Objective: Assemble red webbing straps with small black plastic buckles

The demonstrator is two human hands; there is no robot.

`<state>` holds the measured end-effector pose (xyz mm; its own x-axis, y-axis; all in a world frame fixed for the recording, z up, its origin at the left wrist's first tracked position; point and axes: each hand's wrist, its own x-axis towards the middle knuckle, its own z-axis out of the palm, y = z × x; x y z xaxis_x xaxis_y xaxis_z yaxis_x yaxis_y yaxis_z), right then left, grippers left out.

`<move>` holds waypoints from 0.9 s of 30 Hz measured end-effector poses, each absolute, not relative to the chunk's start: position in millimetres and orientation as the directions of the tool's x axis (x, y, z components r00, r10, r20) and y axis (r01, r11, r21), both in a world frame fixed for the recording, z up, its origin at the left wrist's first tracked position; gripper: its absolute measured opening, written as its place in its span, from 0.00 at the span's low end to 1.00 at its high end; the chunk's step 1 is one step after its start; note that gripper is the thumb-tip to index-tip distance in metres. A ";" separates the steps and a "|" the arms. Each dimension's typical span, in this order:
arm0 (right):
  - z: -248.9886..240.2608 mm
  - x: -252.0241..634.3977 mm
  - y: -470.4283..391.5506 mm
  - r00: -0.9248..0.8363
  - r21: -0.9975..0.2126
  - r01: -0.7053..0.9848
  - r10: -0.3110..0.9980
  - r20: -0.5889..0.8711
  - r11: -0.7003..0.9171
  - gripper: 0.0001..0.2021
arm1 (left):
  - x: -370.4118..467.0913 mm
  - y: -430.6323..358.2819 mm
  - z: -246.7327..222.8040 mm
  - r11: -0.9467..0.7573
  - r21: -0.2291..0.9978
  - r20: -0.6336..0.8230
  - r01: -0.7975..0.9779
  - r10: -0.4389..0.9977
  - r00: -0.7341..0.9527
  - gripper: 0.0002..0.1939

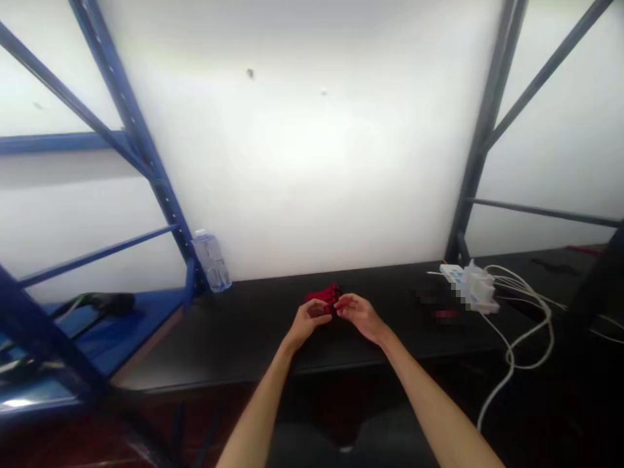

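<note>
A small red-and-black thing (319, 296) with a knobbly outline lies on the dark shelf top, partly behind my fingers. I cannot make out its exact kind. My left hand (308, 320) is at its near left side, with the thumb and curled forefinger closed on its edge. From the right, my right hand (359, 314) meets the same thing, its bent fingers and thumb drawn together at the near edge. Both sets of fingertips are close together, and the contact points are small and partly hidden.
A clear plastic bottle (211, 261) leans by the blue rack post (146, 156) at the left. On the right sit a white power strip (461, 283) with plugs and looping white cables (548, 318). A blurred dark item (439, 302) lies beside them. A white wall (312, 162) rises behind.
</note>
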<state>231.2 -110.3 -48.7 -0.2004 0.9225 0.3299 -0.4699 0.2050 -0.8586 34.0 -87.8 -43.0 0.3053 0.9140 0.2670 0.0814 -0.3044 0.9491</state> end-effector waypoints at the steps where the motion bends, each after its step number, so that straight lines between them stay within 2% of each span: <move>1: -49.1 229.6 -110.7 -0.214 -0.857 -0.478 0.922 0.323 0.189 0.17 | 33.0 -88.1 -42.8 -0.297 0.953 0.265 0.060 0.913 0.311 0.18; 5: -60.1 223.7 -102.9 -0.186 -0.872 -0.449 0.933 0.307 0.197 0.13 | 29.9 -87.6 -43.0 -0.279 0.960 0.261 0.018 0.915 0.307 0.17; 11: -77.5 220.9 -88.9 -0.090 -0.915 -0.314 0.952 0.294 0.253 0.14 | 28.5 -86.5 -44.7 -0.246 0.969 0.233 -0.003 0.916 0.326 0.15; 19: -79.9 219.9 -91.1 -0.094 -0.944 -0.181 0.950 0.297 0.278 0.13 | 26.5 -84.5 -47.1 -0.226 0.971 0.239 -0.079 0.911 0.337 0.14; 27: -73.3 222.0 -96.6 -0.108 -0.949 -0.154 0.950 0.293 0.275 0.14 | 27.6 -84.0 -50.2 -0.209 0.972 0.234 -0.108 0.907 0.351 0.13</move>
